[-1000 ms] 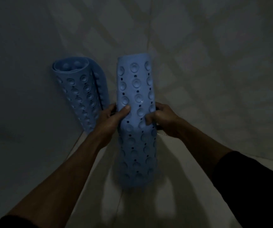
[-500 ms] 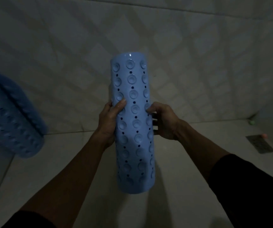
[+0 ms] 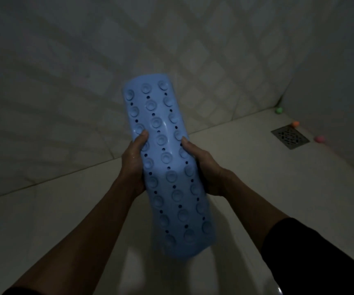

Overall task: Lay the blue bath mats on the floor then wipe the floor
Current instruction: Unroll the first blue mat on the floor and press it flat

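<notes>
Pale floor (image 3: 257,188) surrounds hands' rolled blue mat (image 3: 167,167).

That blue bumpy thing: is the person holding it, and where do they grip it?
Yes. Both hands hold the rolled blue bath mat around its middle: the left hand on its left side, the right hand on its right, thumbs on the front.

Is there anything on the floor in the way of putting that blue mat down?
Nothing visible. The rolled blue mat is held above bare floor. The drain and three small coloured balls sit far off in the right corner.
</notes>
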Demonstrator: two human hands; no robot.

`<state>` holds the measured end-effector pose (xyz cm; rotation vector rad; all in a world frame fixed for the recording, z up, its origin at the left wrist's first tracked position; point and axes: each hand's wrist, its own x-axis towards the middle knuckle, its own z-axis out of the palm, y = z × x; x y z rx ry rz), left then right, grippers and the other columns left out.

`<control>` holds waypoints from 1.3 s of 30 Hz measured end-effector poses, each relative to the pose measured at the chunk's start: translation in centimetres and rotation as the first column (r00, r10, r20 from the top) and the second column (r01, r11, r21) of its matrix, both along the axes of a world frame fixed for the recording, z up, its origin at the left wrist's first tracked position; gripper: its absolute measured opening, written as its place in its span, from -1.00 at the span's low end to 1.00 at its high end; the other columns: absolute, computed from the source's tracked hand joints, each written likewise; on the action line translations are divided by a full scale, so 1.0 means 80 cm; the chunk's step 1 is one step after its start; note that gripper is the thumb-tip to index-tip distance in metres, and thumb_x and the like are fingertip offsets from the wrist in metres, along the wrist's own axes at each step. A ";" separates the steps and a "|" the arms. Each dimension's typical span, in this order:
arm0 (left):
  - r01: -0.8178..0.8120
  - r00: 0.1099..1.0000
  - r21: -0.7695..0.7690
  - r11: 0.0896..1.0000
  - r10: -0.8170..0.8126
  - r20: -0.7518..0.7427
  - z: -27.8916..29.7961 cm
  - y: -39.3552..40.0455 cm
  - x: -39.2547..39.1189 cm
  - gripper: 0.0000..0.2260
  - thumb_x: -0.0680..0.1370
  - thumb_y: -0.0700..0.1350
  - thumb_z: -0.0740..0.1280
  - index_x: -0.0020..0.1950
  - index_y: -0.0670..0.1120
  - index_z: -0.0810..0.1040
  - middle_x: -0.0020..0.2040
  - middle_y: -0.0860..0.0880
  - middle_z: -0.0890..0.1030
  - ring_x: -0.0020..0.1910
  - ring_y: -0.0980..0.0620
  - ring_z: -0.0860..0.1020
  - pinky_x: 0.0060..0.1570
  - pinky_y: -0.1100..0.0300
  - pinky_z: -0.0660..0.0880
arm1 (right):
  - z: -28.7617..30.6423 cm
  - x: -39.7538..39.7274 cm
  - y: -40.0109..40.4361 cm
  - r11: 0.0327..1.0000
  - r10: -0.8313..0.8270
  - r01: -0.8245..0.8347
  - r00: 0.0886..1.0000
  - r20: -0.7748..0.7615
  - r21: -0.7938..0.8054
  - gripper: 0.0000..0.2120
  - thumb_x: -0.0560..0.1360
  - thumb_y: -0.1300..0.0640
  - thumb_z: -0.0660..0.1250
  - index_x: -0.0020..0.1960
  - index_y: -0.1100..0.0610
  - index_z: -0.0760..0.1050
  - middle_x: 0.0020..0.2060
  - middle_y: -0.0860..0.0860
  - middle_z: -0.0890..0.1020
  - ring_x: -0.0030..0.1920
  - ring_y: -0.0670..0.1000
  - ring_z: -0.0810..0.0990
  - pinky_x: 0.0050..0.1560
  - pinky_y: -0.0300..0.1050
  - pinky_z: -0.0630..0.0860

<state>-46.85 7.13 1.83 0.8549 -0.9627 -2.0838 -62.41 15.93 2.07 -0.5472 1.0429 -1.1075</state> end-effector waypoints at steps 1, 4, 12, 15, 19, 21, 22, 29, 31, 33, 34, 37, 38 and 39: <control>-0.008 1.000 0.010 1.000 0.008 0.020 -0.006 0.004 -0.017 -0.46 0.59 0.15 0.31 0.47 -0.14 0.47 0.37 -0.23 0.55 0.35 -0.27 0.52 0.40 -0.26 0.38 | -0.007 -0.018 0.003 1.000 -0.001 0.001 1.000 -0.003 -0.001 -0.44 0.59 -0.26 0.17 0.45 0.06 0.41 0.31 0.14 0.57 0.32 0.20 0.53 0.42 0.20 0.36; -0.003 0.997 0.028 1.000 0.001 0.079 -0.014 0.016 -0.062 -0.48 0.60 0.17 0.27 0.44 -0.13 0.50 0.32 -0.21 0.59 0.31 -0.25 0.56 0.37 -0.23 0.42 | -0.027 -0.064 0.009 1.000 -0.008 0.008 1.000 -0.001 -0.001 -0.46 0.61 -0.22 0.16 0.45 0.08 0.41 0.31 0.16 0.56 0.31 0.24 0.53 0.41 0.22 0.37; -0.194 0.841 -0.229 0.954 0.282 0.462 -0.029 0.033 -0.113 -0.39 0.49 0.22 0.45 0.34 0.02 0.21 0.12 0.07 0.55 0.02 0.07 0.61 -0.11 0.13 0.59 | -0.052 -0.101 -0.015 0.998 0.052 -0.053 0.997 0.059 0.017 -0.48 0.59 -0.18 0.22 0.37 0.17 0.50 0.24 0.20 0.61 0.26 0.27 0.56 0.33 0.18 0.46; -0.191 0.841 -0.345 0.919 0.334 0.425 -0.052 0.060 -0.107 -0.55 0.55 0.05 0.46 0.37 -0.04 0.45 0.18 -0.02 0.65 0.07 -0.02 0.68 0.03 0.03 0.65 | -0.068 -0.096 -0.011 0.997 0.067 -0.068 0.997 0.035 0.022 -0.51 0.59 -0.15 0.25 0.33 0.18 0.54 0.19 0.19 0.64 0.22 0.24 0.60 0.30 0.12 0.50; -0.312 0.805 -0.285 0.907 0.411 0.428 -0.072 0.108 -0.108 -0.41 0.51 0.06 0.51 0.47 -0.04 0.42 0.23 -0.08 0.65 0.11 -0.09 0.67 0.14 -0.14 0.61 | -0.076 -0.100 0.018 0.998 0.019 -0.019 1.000 -0.001 0.058 -0.56 0.63 -0.10 0.18 0.27 0.21 0.55 0.12 0.21 0.66 0.08 0.19 0.64 0.13 0.05 0.58; -0.407 0.764 -0.168 0.898 0.435 0.477 -0.076 0.130 -0.116 -0.23 0.45 0.13 0.53 0.52 0.03 0.19 0.26 -0.06 0.55 0.12 -0.05 0.62 0.14 -0.09 0.61 | -0.073 -0.112 0.035 0.996 0.006 -0.002 0.999 -0.045 0.090 -0.53 0.65 -0.09 0.11 0.28 0.26 0.53 0.13 0.22 0.64 -0.01 0.17 0.64 0.04 0.02 0.57; -0.418 0.759 -0.147 0.897 0.433 0.485 -0.075 0.138 -0.123 -0.23 0.45 0.14 0.53 0.49 0.05 0.14 0.23 -0.03 0.54 0.10 -0.01 0.61 0.09 -0.04 0.62 | -0.074 -0.123 0.040 0.994 0.012 -0.005 0.998 -0.057 0.108 -0.54 0.66 -0.08 0.09 0.19 0.26 0.56 0.03 0.19 0.68 -0.13 0.11 0.64 -0.08 -0.06 0.59; -0.312 0.804 -0.141 0.940 0.340 0.487 -0.099 0.138 -0.203 -0.14 0.19 0.24 0.67 0.38 -0.08 0.50 0.22 -0.13 0.66 0.06 -0.15 0.70 0.01 -0.16 0.65 | -0.083 -0.191 0.051 0.975 0.037 0.025 0.961 -0.273 0.221 -0.56 0.54 -0.07 0.22 0.15 0.25 0.62 0.07 0.28 0.66 0.09 0.28 0.63 0.23 0.19 0.52; -0.279 0.802 -0.145 0.949 0.314 0.509 -0.108 0.138 -0.226 -0.17 0.20 0.29 0.64 0.37 -0.01 0.54 0.21 -0.10 0.67 0.07 -0.13 0.70 0.03 -0.15 0.65 | -0.091 -0.212 0.052 0.964 0.001 0.085 0.946 -0.324 0.253 -0.57 0.57 -0.06 0.18 0.14 0.24 0.62 0.06 0.28 0.66 0.07 0.26 0.63 0.23 0.19 0.52; -0.252 0.827 -0.146 0.957 0.291 0.480 -0.113 0.139 -0.245 -0.32 0.32 0.20 0.61 0.36 -0.04 0.54 0.20 -0.09 0.67 0.07 -0.13 0.70 0.08 -0.16 0.63 | -0.109 -0.229 0.048 0.958 -0.037 0.131 0.937 -0.346 0.254 -0.58 0.53 -0.15 0.19 0.07 0.14 0.63 0.05 0.21 0.67 0.05 0.23 0.65 0.21 0.21 0.55; -0.263 0.830 -0.122 0.957 0.289 0.478 -0.117 0.140 -0.254 -0.33 0.38 0.13 0.59 0.40 -0.08 0.47 0.22 -0.08 0.64 0.10 -0.13 0.68 0.11 -0.16 0.62 | -0.121 -0.237 0.045 0.954 -0.063 0.166 0.924 -0.376 0.249 -0.56 0.48 -0.22 0.21 0.08 0.09 0.62 0.09 0.17 0.66 0.05 0.21 0.65 0.20 0.20 0.57; -0.291 0.810 -0.009 0.957 0.252 0.529 -0.143 0.133 -0.270 -0.26 0.48 0.03 0.53 0.50 0.00 0.15 0.30 -0.09 0.47 0.17 -0.12 0.57 0.15 -0.09 0.59 | -0.149 -0.253 0.033 0.933 -0.113 0.243 0.897 -0.427 0.265 -0.10 0.19 -0.36 0.29 0.38 0.16 0.44 0.25 0.16 0.56 0.13 0.20 0.60 0.21 0.16 0.55; -0.289 0.811 0.005 0.957 0.242 0.533 -0.149 0.131 -0.275 -0.25 0.50 0.03 0.51 0.51 0.00 0.12 0.33 -0.10 0.45 0.19 -0.12 0.55 0.15 -0.07 0.58 | -0.150 -0.254 0.031 0.933 -0.110 0.250 0.882 -0.459 0.258 -0.07 0.22 -0.34 0.30 0.42 0.22 0.38 0.27 0.18 0.54 0.16 0.21 0.58 0.22 0.14 0.53; -0.286 0.814 0.020 0.958 0.232 0.533 -0.156 0.129 -0.278 -0.25 0.51 0.03 0.50 0.53 0.00 0.12 0.36 -0.11 0.44 0.20 -0.12 0.54 0.15 -0.06 0.56 | -0.147 -0.252 0.031 0.938 -0.105 0.253 0.859 -0.502 0.237 -0.13 0.31 -0.30 0.29 0.42 0.27 0.34 0.29 0.20 0.52 0.18 0.21 0.56 0.23 0.11 0.52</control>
